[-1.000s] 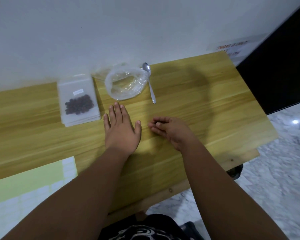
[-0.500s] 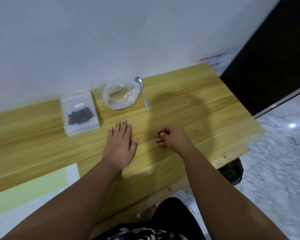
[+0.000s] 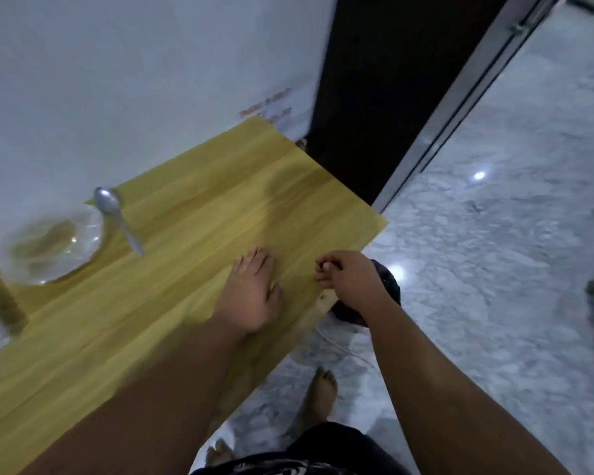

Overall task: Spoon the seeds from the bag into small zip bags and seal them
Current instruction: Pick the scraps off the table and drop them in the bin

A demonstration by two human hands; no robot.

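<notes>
Entry, hands and stock. Left hand (image 3: 251,293): fingers straight and together, palm flat on the counter (image 3: 220,207), holding nothing. Right hand (image 3: 347,279): just beside the left hand on its outer side, at the counter's near corner, with fingers curled in to the thumb and nothing seen between them. Spoon (image 3: 117,217): loose on the counter, well apart from both hands, beyond the left hand and off to its left, bowl toward the wall. Clear bag (image 3: 52,248): just beside the spoon on the side away from the hands, farthest from the right hand, slack and smeared by motion. A pale strip at the frame's left edge is possibly the small zip bags, but it is too blurred to say. Risks: both hands sit far from every task thing, so the next reach is a long one leftward, and a hasty grab at the spoon is likely to knock the bag and scatter seeds. The bag has no stiff wall, so its mouth may collapse if it is spooned from one-handed. Anything worked near the right hand could drop off the edge to the floor (image 3: 494,269).
</notes>
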